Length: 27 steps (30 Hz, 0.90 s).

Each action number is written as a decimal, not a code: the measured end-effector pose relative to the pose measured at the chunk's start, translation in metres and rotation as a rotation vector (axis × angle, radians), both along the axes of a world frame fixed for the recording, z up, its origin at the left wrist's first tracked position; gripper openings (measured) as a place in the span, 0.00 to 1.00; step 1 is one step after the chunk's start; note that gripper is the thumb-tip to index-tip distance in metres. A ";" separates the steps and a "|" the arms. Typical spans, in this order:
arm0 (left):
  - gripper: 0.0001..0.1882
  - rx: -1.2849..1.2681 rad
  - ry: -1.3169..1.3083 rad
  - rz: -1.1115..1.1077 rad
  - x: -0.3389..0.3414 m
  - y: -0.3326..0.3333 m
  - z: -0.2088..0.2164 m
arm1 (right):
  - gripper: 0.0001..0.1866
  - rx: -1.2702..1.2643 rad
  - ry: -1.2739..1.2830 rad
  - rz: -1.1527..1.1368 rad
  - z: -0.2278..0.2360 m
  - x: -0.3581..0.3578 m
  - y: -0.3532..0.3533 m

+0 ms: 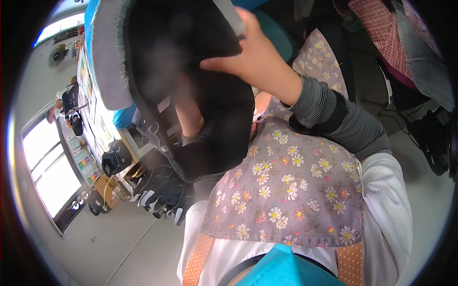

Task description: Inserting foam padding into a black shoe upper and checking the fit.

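A piece of black see-through mesh fabric [219, 119] with a frayed, stitched edge is raised in front of me. A grey ribbed panel [109, 57] lies along its left side, and a light grey strip [230, 16] along its top right. My right hand [255, 55] grips the upper right of the piece, its thumb over the mesh and its fingers at the grey strip. Behind the mesh, my left hand [190, 114] shows only dimly; its fingers are hidden. A small light patch and a curl of thread show near the piece's lower left edge.
A pile of black and white pieces [164, 195] lies low at the left, near a cardboard box [106, 189]. Beyond, another person [59, 107] works at a long table. Red checked cloth [379, 35] on someone nearby and a black object [429, 140] are at the right.
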<state>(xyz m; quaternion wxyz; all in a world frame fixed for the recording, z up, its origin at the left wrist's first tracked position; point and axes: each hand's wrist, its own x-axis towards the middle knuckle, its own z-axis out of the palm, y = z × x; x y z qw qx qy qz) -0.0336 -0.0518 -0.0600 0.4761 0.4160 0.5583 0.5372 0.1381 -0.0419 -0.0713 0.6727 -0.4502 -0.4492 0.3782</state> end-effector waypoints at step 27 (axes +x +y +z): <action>0.29 -0.016 -0.366 -0.029 0.032 -0.001 0.015 | 0.31 -0.097 0.015 0.527 -0.026 0.014 -0.007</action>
